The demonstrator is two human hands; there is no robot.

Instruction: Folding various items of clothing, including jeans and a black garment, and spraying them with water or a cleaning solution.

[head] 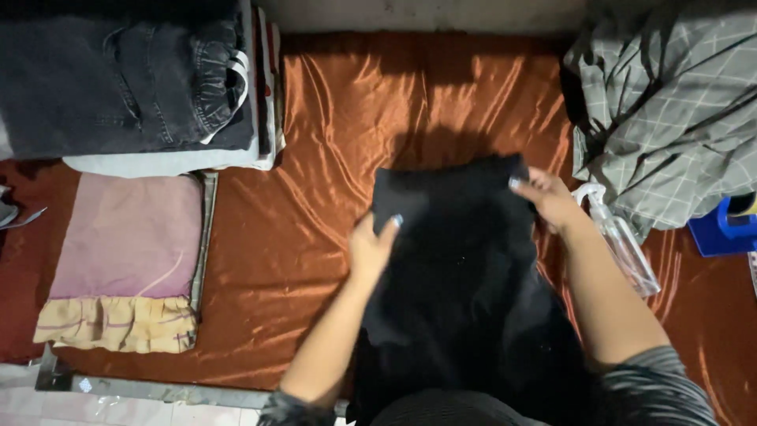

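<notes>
Spray bottle (623,241) — beside black garment (465,268).

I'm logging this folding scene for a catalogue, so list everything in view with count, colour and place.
black garment: one, black, centre, spread on the sheet
satin sheet: one, copper-orange, covers the surface
dark jeans: one folded pair, charcoal, top left, on a folded stack
pink folded cloth: one, pink with a yellow frilled edge, left
checked garment: one, grey-green with pale lines, heaped top right
spray bottle: one, clear, lying right of the black garment
blue container: one, blue, right edge, partly cut off
left hand: one, flat on the black garment
right hand: one, at the garment's upper right corner
</notes>
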